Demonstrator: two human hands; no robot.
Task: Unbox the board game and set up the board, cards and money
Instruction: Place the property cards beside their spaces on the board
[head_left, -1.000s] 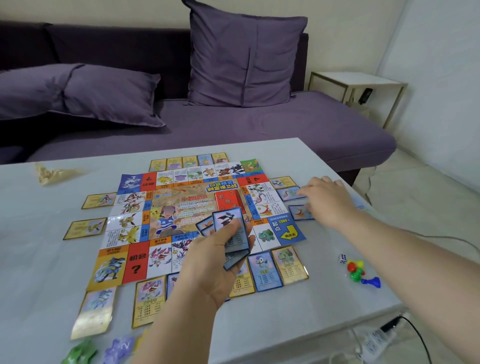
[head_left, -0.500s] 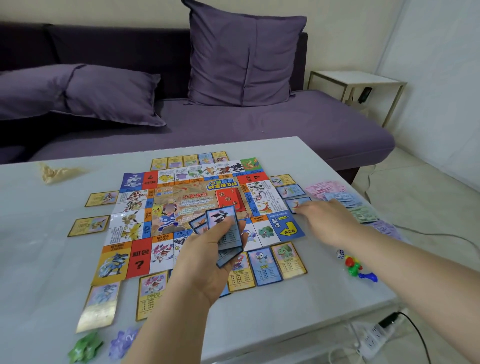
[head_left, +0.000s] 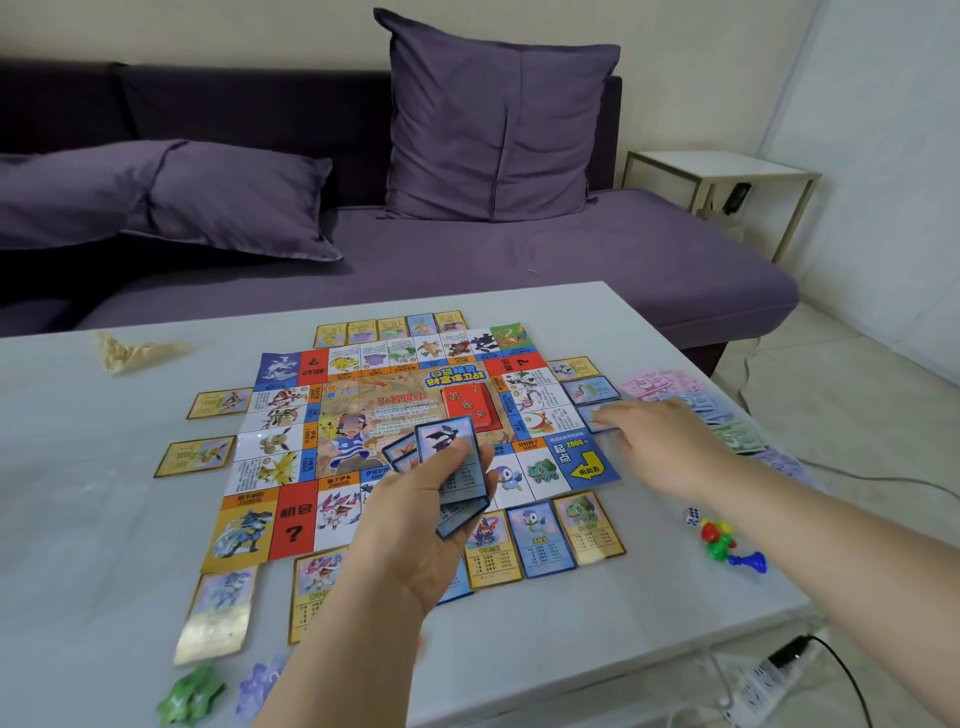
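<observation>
One card stack (head_left: 448, 442) gripped in left hand (head_left: 415, 530) above board (head_left: 280, 441) | right hand (head_left: 670, 441), fingers (head_left: 626, 414) straight, touches blue card (head_left: 589, 421) beside board

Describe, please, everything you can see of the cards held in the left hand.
The fanned cards are a small stack of thin, glossy-looking, blue-bordered cards, loosely spread so that edges of several show to the left of and below the top one. The top card faces up and shows a dark winged creature above a printed table. The left hand grips them, its fingers curled round them, one across the top card's face. They are held tilted over the near half of the board, seemingly clear of it.
</observation>
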